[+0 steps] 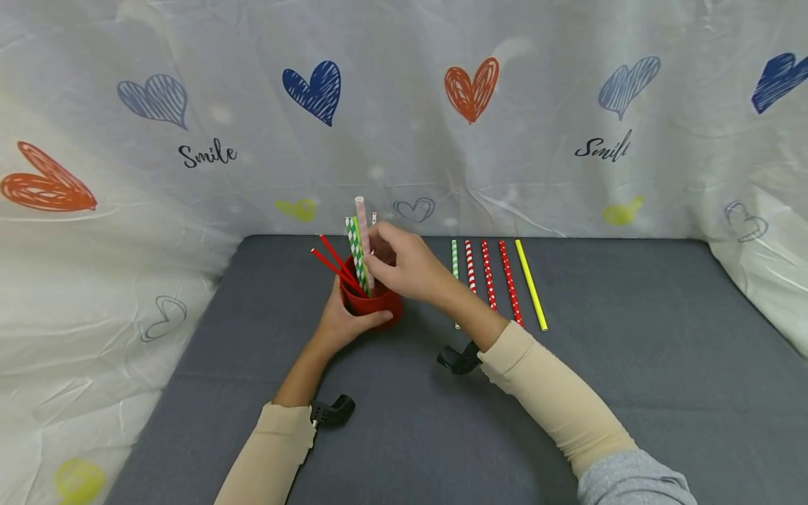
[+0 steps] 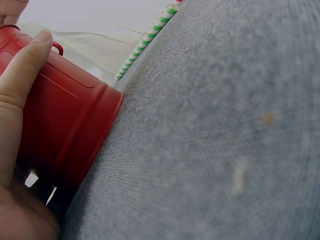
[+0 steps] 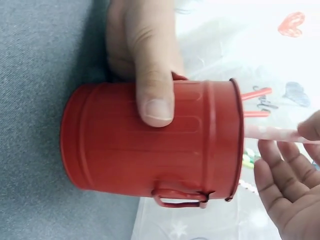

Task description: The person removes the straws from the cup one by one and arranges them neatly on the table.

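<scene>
A small red metal bucket [image 1: 394, 308] with a side handle stands on the grey cloth. My left hand [image 1: 344, 324] grips its near left side, with the thumb laid along the wall in the right wrist view. Above the rim my right hand [image 1: 410, 263] pinches a pale pink paper straw [image 1: 361, 214] between thumb and fingers, its lower end inside the bucket. Two plain red straws [image 1: 330, 262] lean out to the left. Green-and-white patterned straws [image 1: 352, 242] and a bright green one stand beside the pink straw. Behind my right fingers, a light patterned straw [image 1: 374, 217] is mostly hidden.
On the cloth to the right lie, side by side, a green-striped straw [image 1: 454, 256], a red-striped straw [image 1: 470, 263], two red dotted straws [image 1: 509, 280] and a yellow straw [image 1: 532, 284]. My right forearm passes over some near ends. A white curtain [image 1: 391, 140] printed with hearts hangs behind.
</scene>
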Action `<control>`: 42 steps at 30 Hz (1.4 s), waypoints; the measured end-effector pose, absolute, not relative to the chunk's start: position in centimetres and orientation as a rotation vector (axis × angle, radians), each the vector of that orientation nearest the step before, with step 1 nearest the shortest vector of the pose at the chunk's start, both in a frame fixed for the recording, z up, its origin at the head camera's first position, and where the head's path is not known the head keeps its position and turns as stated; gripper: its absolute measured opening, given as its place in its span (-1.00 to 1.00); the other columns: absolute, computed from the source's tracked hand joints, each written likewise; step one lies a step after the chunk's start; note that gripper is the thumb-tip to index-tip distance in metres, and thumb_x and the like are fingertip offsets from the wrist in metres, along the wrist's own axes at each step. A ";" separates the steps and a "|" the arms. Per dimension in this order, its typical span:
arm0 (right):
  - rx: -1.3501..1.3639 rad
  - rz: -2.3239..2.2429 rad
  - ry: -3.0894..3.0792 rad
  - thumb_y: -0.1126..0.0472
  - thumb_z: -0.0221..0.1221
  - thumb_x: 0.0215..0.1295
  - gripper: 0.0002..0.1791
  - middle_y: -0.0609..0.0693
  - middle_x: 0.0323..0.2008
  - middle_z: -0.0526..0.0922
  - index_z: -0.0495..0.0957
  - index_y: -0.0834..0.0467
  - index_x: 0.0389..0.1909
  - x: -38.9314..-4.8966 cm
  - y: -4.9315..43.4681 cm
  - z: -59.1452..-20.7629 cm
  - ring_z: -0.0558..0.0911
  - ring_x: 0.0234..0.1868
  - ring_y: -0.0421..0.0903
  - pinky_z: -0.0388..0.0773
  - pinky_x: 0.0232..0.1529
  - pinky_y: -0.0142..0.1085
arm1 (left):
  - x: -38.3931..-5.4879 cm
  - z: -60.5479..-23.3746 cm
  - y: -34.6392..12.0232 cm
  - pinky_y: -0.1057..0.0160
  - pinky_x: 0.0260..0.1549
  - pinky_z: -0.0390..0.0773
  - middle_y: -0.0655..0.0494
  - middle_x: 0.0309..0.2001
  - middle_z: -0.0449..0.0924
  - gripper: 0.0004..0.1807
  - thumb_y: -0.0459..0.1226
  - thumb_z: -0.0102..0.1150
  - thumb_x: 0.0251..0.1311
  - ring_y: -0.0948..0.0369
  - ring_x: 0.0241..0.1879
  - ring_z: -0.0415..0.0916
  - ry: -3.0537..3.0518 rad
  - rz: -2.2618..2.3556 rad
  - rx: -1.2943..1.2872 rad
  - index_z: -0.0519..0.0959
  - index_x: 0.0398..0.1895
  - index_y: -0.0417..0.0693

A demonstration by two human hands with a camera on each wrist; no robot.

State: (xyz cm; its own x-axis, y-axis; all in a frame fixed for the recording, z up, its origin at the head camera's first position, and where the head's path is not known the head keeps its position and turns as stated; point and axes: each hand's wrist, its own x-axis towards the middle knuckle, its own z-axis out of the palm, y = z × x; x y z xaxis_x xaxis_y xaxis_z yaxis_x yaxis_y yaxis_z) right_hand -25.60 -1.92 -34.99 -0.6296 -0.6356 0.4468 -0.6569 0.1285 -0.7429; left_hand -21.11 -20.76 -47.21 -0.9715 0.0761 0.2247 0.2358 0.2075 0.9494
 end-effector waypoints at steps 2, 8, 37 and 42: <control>1.333 1.586 -2.284 0.34 0.13 0.41 -0.82 0.09 -0.15 0.65 0.44 0.22 -0.02 -25.5 -1.9 -34.8 0.64 -0.27 -0.17 0.59 -0.29 -0.25 | -21.1 -47.2 -20.7 0.00 0.16 0.45 0.18 0.35 0.28 0.13 -0.21 0.59 -0.04 0.15 0.26 0.33 -2.340 -1.879 -0.296 0.03 0.53 0.22; 1.320 1.638 -2.161 0.35 0.14 0.41 -0.77 0.11 -0.14 0.64 0.46 0.28 0.03 -25.3 -1.7 -34.2 0.62 -0.27 -0.16 0.56 -0.27 -0.23 | -21.2 -47.3 -20.7 0.02 0.16 0.46 0.17 0.37 0.27 0.13 -0.25 0.57 -0.02 0.15 0.28 0.32 -2.329 -1.900 -0.324 0.01 0.53 0.22; 1.200 1.717 -2.027 0.41 0.22 0.36 -0.78 0.03 -0.26 0.61 0.49 0.29 -0.02 -24.6 1.3 -32.5 0.59 -0.29 -0.10 0.55 -0.27 -0.23 | -19.3 -43.9 -19.8 -0.05 0.16 0.45 -0.05 0.36 0.28 0.10 -0.40 0.52 -0.02 0.06 0.29 0.29 -2.355 -1.902 -0.274 0.00 0.53 -0.12; 1.184 1.693 -2.049 0.41 0.26 0.33 -0.75 0.05 -0.30 0.61 0.52 0.31 -0.01 -24.4 2.1 -32.7 0.60 -0.33 -0.10 0.55 -0.30 -0.26 | -19.3 -43.8 -19.7 -0.05 0.15 0.46 -0.06 0.35 0.30 0.09 -0.40 0.52 -0.02 0.06 0.27 0.30 -2.358 -1.879 -0.276 0.02 0.52 -0.14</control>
